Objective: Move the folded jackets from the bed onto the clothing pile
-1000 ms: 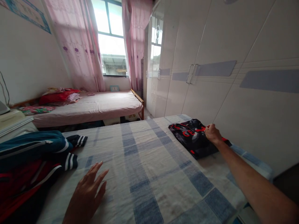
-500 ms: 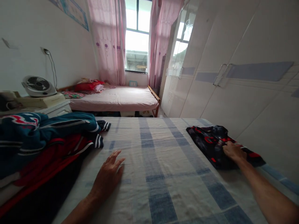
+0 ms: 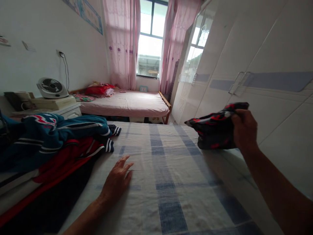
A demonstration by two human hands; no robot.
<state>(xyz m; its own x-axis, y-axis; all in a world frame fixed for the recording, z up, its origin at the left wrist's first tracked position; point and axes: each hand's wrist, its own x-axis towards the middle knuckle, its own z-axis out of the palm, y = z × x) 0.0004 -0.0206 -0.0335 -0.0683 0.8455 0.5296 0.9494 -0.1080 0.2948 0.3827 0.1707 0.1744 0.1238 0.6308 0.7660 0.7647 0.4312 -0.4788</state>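
My right hand [image 3: 245,129] is closed on a black garment with red print [image 3: 216,129], raised off the right side of the bed. The cloth is folded over itself, so its kind is hidden. My left hand [image 3: 116,178] hovers over or rests on the checked bedsheet [image 3: 144,169], fingers apart, with nothing in it. To its left lies a pile of clothes: a teal jacket [image 3: 75,129] with striped cuffs, a red garment [image 3: 70,156] and dark cloth [image 3: 63,192].
Beyond the near bed stands a second bed [image 3: 127,104] with red bedding [image 3: 99,90] at its left end. A white wardrobe [image 3: 244,52] lines the right side. On the left, a fan [image 3: 52,87] sits on a box above a white cabinet [image 3: 70,112].
My right hand has lifted the black and red garment from the sheet, which lay flat before. The left hand stays almost in place. The view has turned slightly left.
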